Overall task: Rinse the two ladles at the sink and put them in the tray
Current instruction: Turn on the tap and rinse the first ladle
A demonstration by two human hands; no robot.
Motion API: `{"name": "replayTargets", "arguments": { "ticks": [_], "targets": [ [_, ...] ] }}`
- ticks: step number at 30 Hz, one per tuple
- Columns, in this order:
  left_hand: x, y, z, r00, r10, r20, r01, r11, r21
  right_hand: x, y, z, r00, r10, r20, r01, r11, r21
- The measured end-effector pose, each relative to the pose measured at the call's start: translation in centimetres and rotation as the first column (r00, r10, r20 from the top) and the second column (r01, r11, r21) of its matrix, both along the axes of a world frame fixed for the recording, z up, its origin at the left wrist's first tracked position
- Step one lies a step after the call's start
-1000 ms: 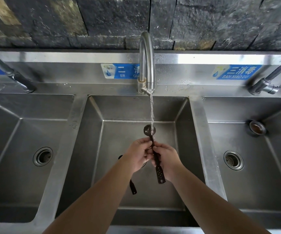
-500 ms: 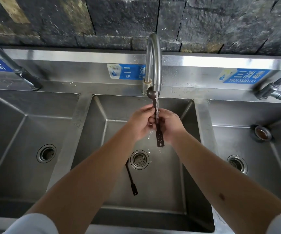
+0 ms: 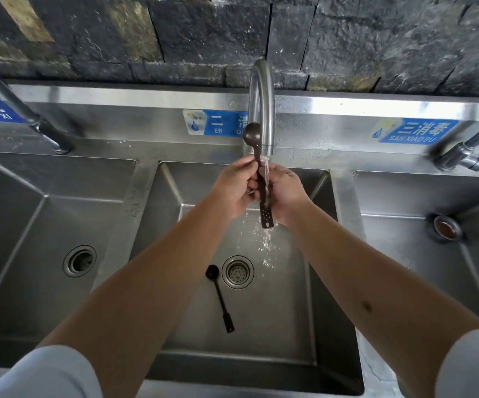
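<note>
A dark brown ladle stands upright under the running faucet, its small bowl up beside the spout and its perforated handle end pointing down. My left hand and my right hand both grip its handle from either side, and water runs down it. A second dark ladle lies flat on the floor of the middle sink basin, just left of the drain. No tray is in view.
Steel basins flank the middle one, the left basin and the right basin, each with its own drain. Taps stand at the far left and right. A small metal cup sits in the right basin. A dark stone wall rises behind.
My hands raised the ladle from low in the stream up to the spout. The view shifted, so the second ladle and the drain came fully into sight.
</note>
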State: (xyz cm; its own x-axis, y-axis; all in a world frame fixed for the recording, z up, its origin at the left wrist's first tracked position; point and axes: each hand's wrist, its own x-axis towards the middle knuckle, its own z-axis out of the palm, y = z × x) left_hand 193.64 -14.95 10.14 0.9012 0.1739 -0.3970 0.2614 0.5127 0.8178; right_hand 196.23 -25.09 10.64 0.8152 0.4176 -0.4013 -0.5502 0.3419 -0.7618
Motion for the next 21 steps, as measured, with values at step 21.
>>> {"name": "replayTargets", "arguments": {
  "ticks": [21],
  "targets": [
    [-17.8, -6.2, -9.1, 0.863, -0.216, -0.457, 0.159, 0.974, -0.160, -18.5, -7.4, -8.6, 0.867, -0.199, -0.457, 0.051, 0.947, -0.316]
  ]
}}
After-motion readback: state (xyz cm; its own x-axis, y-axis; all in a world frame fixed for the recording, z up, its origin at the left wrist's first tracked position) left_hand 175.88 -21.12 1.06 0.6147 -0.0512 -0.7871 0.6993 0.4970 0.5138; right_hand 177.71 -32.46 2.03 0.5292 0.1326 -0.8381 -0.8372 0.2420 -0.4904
